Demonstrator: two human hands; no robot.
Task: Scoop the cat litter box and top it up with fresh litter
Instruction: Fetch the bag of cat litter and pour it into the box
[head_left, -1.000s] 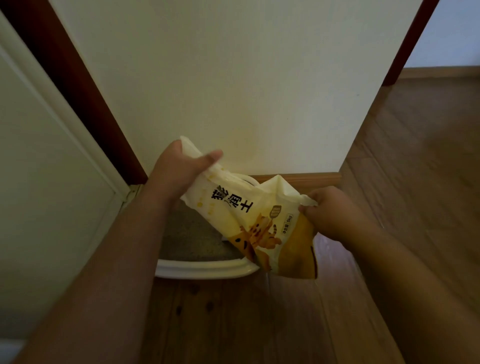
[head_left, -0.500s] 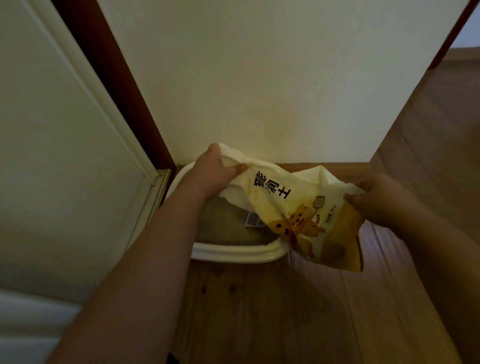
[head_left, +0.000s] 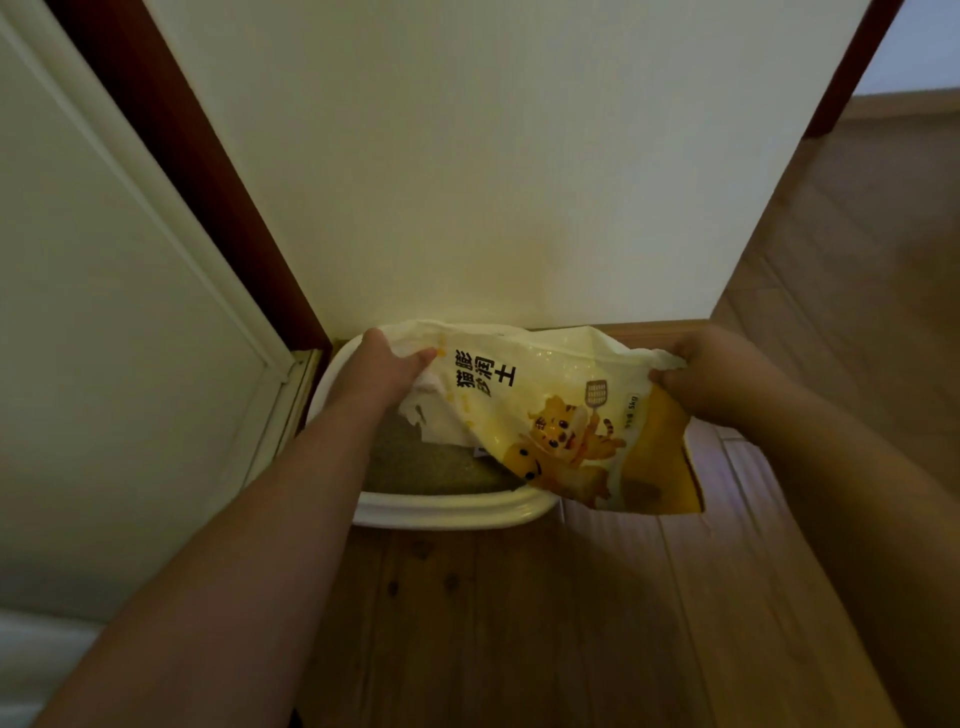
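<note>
Over one litter box (head_left: 447, 512): one litter bag (head_left: 561, 415), left hand (head_left: 387, 371), right hand (head_left: 711, 374) each grip it.

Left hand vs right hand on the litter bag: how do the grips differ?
The left hand grips the litter bag at its crumpled white end, over the litter box; the right hand pinches the opposite end, out over the wooden floor. The left hand's thumb lies plainly across the bag; the right hand's fingers curl over the bag's edge. Both hold the same bag in the air.
</note>
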